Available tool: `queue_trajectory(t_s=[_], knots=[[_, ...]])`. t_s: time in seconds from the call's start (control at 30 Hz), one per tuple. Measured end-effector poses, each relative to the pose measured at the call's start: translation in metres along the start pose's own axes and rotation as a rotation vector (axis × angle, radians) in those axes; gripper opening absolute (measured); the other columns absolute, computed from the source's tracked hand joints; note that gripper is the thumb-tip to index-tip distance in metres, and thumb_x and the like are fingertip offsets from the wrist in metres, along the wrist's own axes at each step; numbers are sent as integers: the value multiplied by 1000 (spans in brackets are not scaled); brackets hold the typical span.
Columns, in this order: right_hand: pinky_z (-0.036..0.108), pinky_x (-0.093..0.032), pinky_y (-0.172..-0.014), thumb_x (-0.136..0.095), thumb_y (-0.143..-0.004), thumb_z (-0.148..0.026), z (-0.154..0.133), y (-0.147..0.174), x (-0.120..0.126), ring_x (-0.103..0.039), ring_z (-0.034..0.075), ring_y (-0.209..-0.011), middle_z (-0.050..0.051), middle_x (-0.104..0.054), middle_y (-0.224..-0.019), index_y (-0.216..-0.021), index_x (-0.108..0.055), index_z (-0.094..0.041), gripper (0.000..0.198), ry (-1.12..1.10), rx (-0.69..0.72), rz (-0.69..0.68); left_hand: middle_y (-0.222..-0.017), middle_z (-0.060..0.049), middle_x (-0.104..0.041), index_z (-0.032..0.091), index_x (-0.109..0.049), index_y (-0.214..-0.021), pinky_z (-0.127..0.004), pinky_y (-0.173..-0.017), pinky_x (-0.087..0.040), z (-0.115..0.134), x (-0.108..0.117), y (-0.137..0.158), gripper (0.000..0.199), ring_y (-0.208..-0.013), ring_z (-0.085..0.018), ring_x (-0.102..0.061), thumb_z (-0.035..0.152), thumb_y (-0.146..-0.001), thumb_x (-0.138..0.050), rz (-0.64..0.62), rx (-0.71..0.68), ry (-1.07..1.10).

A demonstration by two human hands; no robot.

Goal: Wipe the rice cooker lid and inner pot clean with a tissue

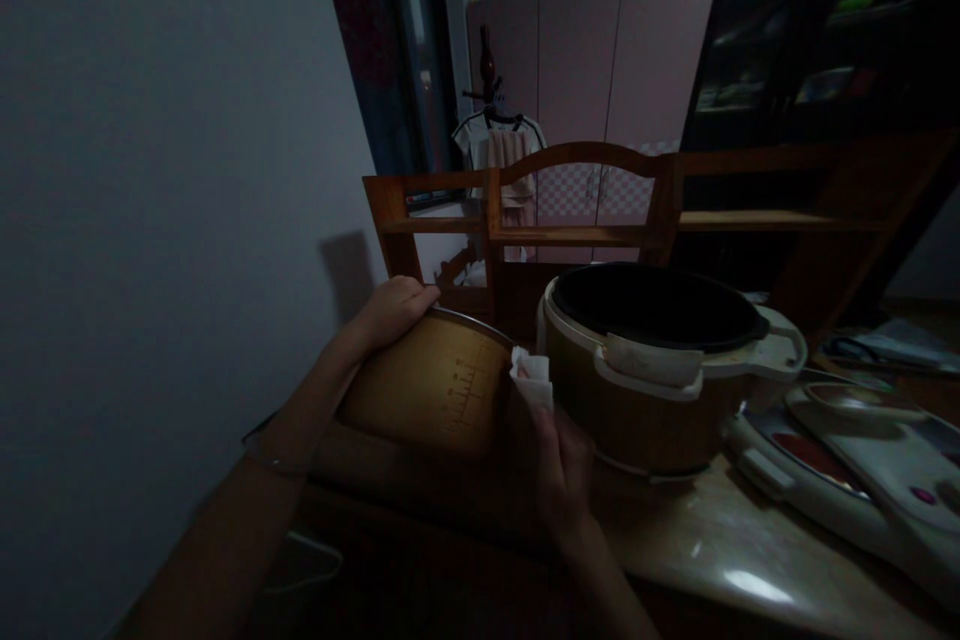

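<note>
My left hand (399,308) grips the rim of a golden-brown rice cooker inner pot (427,380), which tilts on its side with level marks showing on its wall. In my right hand (562,465) is a folded white tissue (532,378), held at the right edge of that pot; whether the tissue touches the rim I cannot tell. Just to the right stands the rice cooker body (652,420), without its lid and dark inside. Its detached lid (847,450) lies on the table at the far right.
The shiny tabletop (675,540) holds the cooker parts. A wooden shelf rack (577,235) rises behind them, and a pale wall (187,170) bounds the left side. Clothes (510,160) hang beyond, before a pink wardrobe (577,70).
</note>
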State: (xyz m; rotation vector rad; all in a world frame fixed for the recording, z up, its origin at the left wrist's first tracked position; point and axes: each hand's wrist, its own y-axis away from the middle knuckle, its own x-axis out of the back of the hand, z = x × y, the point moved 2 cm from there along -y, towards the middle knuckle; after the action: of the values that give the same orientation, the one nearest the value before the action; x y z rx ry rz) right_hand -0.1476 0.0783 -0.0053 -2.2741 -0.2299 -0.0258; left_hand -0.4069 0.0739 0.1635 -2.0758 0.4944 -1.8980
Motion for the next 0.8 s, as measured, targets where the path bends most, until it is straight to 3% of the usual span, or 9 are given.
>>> queue_trajectory(t_s=[0.1,0.23,0.53,0.8], knots=[[48,-40,-114,-35,-103,-23,-23,-16,-8,-48,26,-137,4,-54,-145,-144,-49,-26,44,-22,87,-143,-59,-7,-64,18,-64,-64,-30,-58,-33,3,0,-2,44,-59,-19,-55,31,-92,-33,-9,9,-1],[50,-34,-119,-37,-101,-17,-41,-32,-23,-32,25,-146,2,-41,-155,-151,-39,-26,51,34,263,-246,-59,-8,-64,18,-63,-61,-30,-59,-34,3,-3,-5,46,-61,-19,-57,30,-94,-32,-8,5,17],[52,-35,-118,-40,-99,-13,-33,-25,-32,-30,26,-147,3,-39,-156,-153,-35,-27,55,63,336,-241,-65,-10,-67,15,-67,-72,-30,-60,-33,2,-2,-5,37,-62,-20,-57,23,-91,-36,-55,-35,-101],[54,-36,-117,-39,-99,-12,-26,-15,-22,-29,27,-147,5,-37,-157,-154,-32,-25,56,70,320,-276,-69,-10,-69,14,-69,-73,-29,-64,-37,6,-2,-7,48,-66,-20,-60,27,-95,-29,-82,50,-44]])
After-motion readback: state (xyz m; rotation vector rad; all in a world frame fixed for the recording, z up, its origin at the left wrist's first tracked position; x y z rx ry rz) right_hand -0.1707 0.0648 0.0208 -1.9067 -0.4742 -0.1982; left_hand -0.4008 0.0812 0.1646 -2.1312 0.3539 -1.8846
